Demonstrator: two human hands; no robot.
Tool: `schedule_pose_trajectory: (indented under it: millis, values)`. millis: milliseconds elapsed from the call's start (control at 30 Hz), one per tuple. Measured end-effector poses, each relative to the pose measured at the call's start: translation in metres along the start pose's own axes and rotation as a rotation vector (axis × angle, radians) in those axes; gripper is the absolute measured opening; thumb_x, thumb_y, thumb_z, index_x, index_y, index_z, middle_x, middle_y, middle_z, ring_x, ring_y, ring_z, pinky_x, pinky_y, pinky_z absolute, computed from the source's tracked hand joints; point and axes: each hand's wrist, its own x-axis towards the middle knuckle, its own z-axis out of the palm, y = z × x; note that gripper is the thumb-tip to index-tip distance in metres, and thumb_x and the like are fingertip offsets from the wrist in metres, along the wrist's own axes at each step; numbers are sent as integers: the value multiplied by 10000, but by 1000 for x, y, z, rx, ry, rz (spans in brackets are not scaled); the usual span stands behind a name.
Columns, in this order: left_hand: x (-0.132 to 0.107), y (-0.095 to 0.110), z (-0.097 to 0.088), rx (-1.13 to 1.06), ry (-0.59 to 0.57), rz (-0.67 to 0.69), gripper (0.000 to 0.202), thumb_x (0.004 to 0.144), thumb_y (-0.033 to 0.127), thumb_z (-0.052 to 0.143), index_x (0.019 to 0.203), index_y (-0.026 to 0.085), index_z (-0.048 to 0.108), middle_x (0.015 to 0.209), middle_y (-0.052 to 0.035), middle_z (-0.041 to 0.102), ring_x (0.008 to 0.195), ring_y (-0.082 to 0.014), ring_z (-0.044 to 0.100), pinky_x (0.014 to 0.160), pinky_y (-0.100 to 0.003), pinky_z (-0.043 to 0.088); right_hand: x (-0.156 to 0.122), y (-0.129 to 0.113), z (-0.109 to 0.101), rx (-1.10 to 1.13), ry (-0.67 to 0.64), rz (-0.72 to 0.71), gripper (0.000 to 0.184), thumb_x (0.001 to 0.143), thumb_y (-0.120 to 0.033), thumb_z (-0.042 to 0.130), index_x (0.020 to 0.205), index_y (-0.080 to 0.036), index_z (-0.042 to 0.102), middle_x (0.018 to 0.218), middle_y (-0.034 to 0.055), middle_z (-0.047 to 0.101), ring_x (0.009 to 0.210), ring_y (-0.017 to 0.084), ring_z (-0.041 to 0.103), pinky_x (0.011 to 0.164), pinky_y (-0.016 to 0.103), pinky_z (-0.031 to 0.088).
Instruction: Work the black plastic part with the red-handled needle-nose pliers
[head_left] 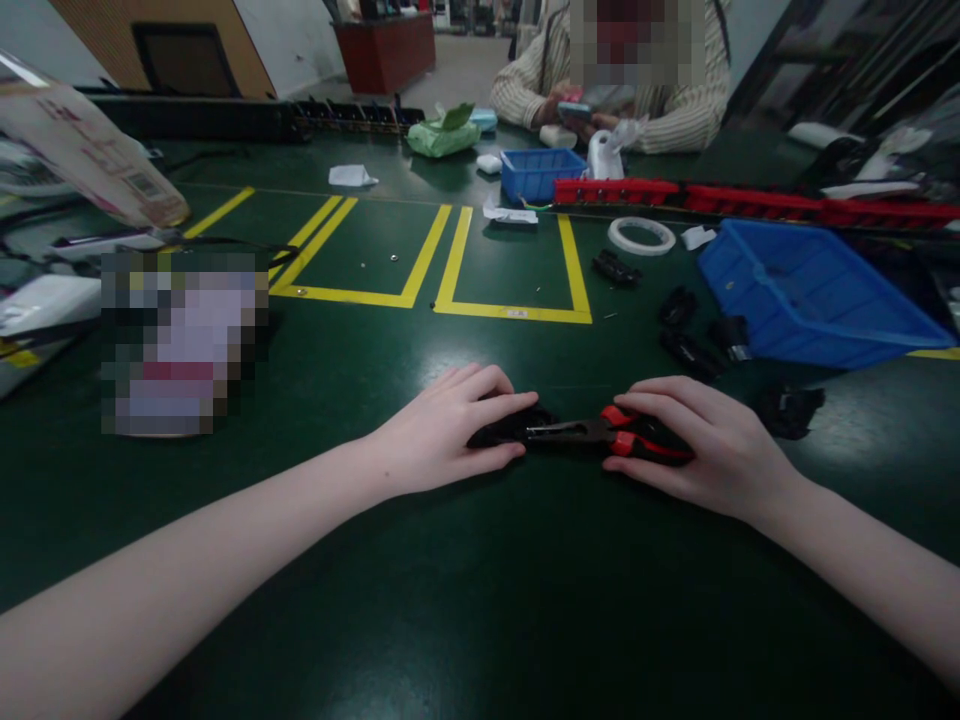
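Observation:
My right hand (697, 445) is wrapped around the red and black handles of a pair of needle-nose pliers (574, 433). Their jaws point left and reach a small black part (499, 430), whose exact kind I cannot make out. Around that part the fingers and thumb of my left hand (450, 425) are closed, holding it low over the green table (480, 600). Whether the jaws grip the part or only touch it is too dark to tell.
Several black parts (690, 350) lie right of centre beside a tilted blue bin (817, 295). A roll of white tape (641, 236), a smaller blue bin (541, 172) and a red strip (750, 200) are farther back. Across the table sits a person (675, 110) holding a phone.

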Motion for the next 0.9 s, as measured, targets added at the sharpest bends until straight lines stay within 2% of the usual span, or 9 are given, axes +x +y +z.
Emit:
schedule_pose_trajectory:
  millis: [133,200,433,700,900]
  values:
    - [-1,0,0,-4,1,-2,440,906,304,567,1315,151,512,1122,-92,553,997,-221,510,866,-376,443,0,1,1,-58,35,-40,529,779,-418,673,1204,-138,528,998,140,653,941,267,614,767,416,544]
    - [-1,0,-1,-7,-5,-8,441,909,305,563,1319,151,509,1130,-91,550,1003,-220,506,868,-375,444,0,1,1,-87,50,-60,511,774,-419,678,1182,-141,541,977,135,655,945,278,607,785,437,535]
    - [0,1,-1,1,-10,-11,436,905,304,567,1311,154,516,1124,-92,557,1000,-223,508,874,-379,442,1,0,1,-41,-2,-27,388,810,-436,635,1049,-138,566,925,121,631,815,206,606,659,329,532]
    - [-1,1,-1,-10,-14,-18,440,911,323,566,1318,167,506,1136,-86,558,1017,-223,510,873,-379,452,4,-2,0,17,-32,-13,352,828,-437,611,1021,-148,554,900,110,610,780,194,595,629,314,528]
    - [0,1,-2,-11,-16,-16,423,922,323,550,1306,149,514,1127,-86,560,1021,-220,505,875,-374,453,4,0,-2,-4,-37,-28,351,873,-438,534,1009,-114,542,886,128,618,769,198,606,628,312,543]
